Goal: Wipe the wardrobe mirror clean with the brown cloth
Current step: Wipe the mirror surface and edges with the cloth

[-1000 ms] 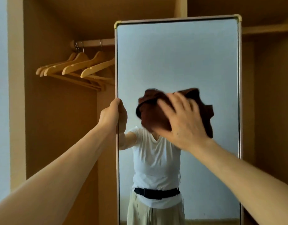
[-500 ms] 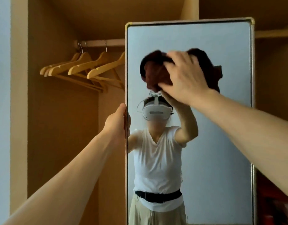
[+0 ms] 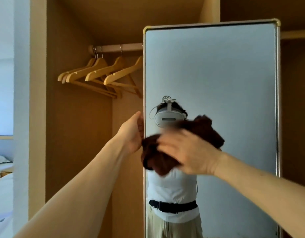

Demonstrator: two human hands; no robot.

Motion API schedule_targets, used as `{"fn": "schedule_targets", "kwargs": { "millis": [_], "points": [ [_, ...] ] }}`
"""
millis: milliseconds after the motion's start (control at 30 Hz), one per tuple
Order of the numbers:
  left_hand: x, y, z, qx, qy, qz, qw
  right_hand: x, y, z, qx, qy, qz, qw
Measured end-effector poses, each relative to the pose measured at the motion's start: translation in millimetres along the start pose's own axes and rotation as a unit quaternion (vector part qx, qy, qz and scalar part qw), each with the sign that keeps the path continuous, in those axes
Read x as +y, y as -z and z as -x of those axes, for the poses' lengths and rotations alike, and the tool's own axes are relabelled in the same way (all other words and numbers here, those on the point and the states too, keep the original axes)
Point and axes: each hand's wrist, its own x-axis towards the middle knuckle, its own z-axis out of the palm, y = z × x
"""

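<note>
At the left edge of the tall metal-framed wardrobe mirror (image 3: 234, 74), about halfway up, that's where the crumpled brown cloth (image 3: 155, 160) is now. Half a second ago it was up near the top edge, so that's a quick sweep down and leftward, blurred with speed. The right hand (image 3: 187, 152) lies over it, grip apart, fingers spread flat and pressing the cloth to the glass. The left hand (image 3: 131, 133) has its grip clamped round the mirror's left frame edge, just beside the cloth, steadying it. By my judgement the upper glass is covered, while the lower half and right edge remain to be wiped.
</note>
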Motion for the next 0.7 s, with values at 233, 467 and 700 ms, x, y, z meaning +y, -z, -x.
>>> {"fn": "schedule_targets", "kwargs": {
  "millis": [233,467,700],
  "points": [
    [-0.9,14.5,1.3,-0.027,0.052,0.013,0.998,57.4,59.6,-92.4,0.106,-0.229,0.089,0.964],
    [4.6,11.0,6.8,-0.015,0.058,0.013,0.998,-20.5,-1.3,-35.3,0.055,-0.185,0.049,0.980],
    [2.8,-1.1,8.9,0.014,0.048,-0.015,0.999,-14.7,-6.3,-18.4,0.017,-0.076,0.067,0.995]
  ]
}}
